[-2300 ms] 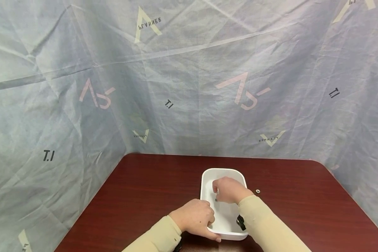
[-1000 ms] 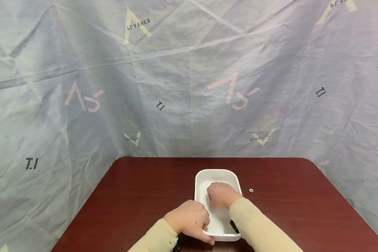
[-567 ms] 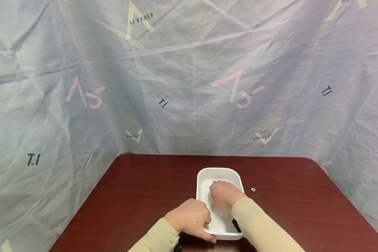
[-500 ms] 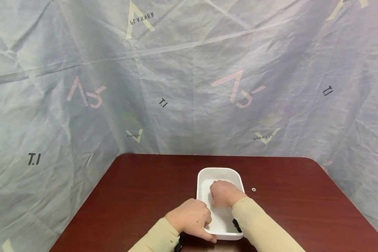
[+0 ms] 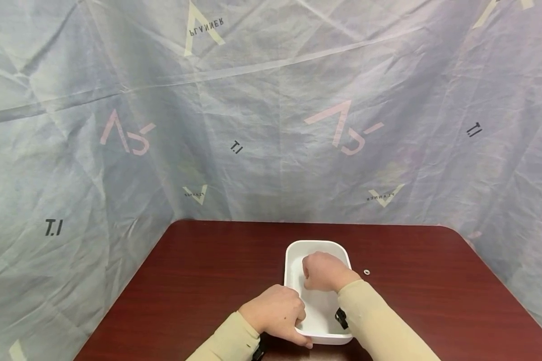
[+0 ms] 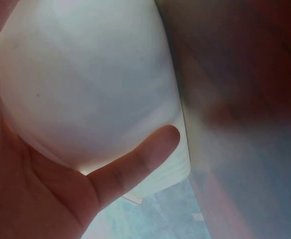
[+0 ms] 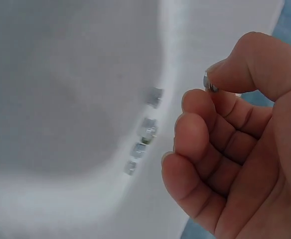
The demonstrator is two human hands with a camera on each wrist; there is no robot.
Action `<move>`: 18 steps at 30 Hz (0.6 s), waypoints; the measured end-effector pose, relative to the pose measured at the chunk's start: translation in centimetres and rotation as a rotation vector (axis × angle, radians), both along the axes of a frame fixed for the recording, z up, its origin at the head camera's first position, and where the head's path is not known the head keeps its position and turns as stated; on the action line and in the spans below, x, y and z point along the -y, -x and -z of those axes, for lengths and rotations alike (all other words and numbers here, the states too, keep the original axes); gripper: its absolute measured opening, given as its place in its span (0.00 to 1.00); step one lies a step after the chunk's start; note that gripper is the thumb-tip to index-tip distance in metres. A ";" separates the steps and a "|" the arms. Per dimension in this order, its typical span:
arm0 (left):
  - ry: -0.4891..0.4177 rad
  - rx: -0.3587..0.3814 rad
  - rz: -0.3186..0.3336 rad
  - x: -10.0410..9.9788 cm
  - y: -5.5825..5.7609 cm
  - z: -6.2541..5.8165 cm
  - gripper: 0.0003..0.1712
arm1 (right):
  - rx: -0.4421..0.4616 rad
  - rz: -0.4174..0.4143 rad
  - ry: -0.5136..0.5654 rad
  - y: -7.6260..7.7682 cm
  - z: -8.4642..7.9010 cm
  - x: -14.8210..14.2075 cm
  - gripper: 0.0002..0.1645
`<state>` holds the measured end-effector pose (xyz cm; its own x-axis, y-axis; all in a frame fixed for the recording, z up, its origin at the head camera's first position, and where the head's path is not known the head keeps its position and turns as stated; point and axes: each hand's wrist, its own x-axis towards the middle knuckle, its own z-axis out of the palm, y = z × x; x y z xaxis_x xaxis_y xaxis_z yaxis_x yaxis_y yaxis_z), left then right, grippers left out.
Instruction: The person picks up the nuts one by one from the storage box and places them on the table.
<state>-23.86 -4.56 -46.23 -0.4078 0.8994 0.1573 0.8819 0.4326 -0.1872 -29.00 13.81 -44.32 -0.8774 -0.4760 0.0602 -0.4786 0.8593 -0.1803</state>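
Observation:
A white rectangular tub (image 5: 318, 313) stands on the table. My left hand (image 5: 275, 311) grips its near left corner, and in the left wrist view the thumb (image 6: 158, 147) lies along the outer wall of the tub. Over the inside of the tub is my right hand (image 5: 327, 272). In the right wrist view the thumb and index finger pinch a small shiny metal nut (image 7: 211, 82), mostly covered by the fingertips. Beyond the curled fingers several similar metal nuts (image 7: 148, 128) lie in a row along the bottom edge of the tub's wall, slightly blurred.
A small pale ring (image 5: 367, 272) lies on the dark red table (image 5: 217, 260), just right of the tub. Grey printed sheeting (image 5: 271, 125) hangs behind and beside the table. A black wrist strap part (image 5: 342, 318) shows under the right sleeve.
My right hand dipped lower into the tub and has since risen a little in the past half second. The left hand keeps its grip on the tub's corner.

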 end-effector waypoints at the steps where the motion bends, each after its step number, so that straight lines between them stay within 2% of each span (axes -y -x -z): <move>1: 0.003 0.003 -0.002 0.0 0.0 0.0 0.35 | -0.002 -0.003 0.006 0.0 -0.3 0.0 0.10; 9: 0.023 0.040 -0.011 -0.2 -0.1 -0.1 0.33 | -0.026 -0.030 0.034 -0.3 -2.9 -0.7 0.10; 18: 0.057 0.063 -0.015 -0.1 0.0 -0.2 0.33 | 0.037 0.047 0.105 -0.5 -4.6 -2.4 0.08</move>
